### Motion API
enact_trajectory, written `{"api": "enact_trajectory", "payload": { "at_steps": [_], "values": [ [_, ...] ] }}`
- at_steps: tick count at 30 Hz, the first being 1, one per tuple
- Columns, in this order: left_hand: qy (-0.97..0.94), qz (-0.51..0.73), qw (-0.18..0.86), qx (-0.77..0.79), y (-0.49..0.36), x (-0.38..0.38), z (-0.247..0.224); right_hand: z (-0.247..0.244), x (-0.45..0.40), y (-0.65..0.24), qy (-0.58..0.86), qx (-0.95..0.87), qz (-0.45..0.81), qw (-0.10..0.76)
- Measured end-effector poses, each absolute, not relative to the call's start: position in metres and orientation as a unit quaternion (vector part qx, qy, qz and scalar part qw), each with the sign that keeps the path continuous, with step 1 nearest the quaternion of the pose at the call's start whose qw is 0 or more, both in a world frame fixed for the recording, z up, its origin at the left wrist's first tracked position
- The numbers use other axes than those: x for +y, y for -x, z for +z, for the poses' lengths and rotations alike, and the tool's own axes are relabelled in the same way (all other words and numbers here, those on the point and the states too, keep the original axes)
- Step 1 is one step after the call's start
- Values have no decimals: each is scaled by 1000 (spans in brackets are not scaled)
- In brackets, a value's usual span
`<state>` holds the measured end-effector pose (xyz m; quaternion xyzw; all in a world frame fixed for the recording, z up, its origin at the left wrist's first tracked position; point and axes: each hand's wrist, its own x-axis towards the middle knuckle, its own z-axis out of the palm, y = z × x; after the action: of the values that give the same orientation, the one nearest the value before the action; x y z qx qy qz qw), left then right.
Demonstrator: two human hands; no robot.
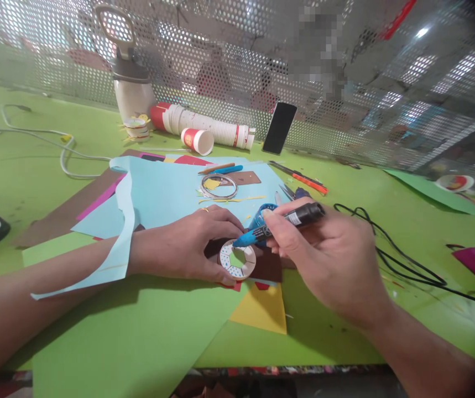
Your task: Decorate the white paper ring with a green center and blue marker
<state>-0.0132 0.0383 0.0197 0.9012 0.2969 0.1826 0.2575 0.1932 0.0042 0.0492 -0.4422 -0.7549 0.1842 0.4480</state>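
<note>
My right hand (324,249) grips a blue-tipped marker pen (278,224) with a black barrel, its tip at the upper edge of a small round white piece (237,268). That piece has a green centre, dark dividing lines and blue dots in several sections. Thumb and fingers of my left hand (191,243) curl around its left side and hold it steady over dark brown paper. A blue ring-shaped item (264,213), possibly a tape roll, lies partly hidden behind the marker. A strip of light blue paper (125,243) drapes across my left forearm.
Coloured paper sheets, including green (137,331) and yellow (264,309), lie under my hands. Beyond are a clear tape ring (219,187), a red-black cutter (303,179), stacked paper cups (208,124), a phone (280,127) and a white bottle (131,94). A black cable (398,265) runs right.
</note>
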Motion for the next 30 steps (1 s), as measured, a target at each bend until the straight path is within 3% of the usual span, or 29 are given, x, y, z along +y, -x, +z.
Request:
{"api": "enact_trajectory", "payload": {
  "at_steps": [30],
  "values": [
    [-895,172,269,310,12,38,22,50,3,-194,456,-768,173,416]
  ]
}}
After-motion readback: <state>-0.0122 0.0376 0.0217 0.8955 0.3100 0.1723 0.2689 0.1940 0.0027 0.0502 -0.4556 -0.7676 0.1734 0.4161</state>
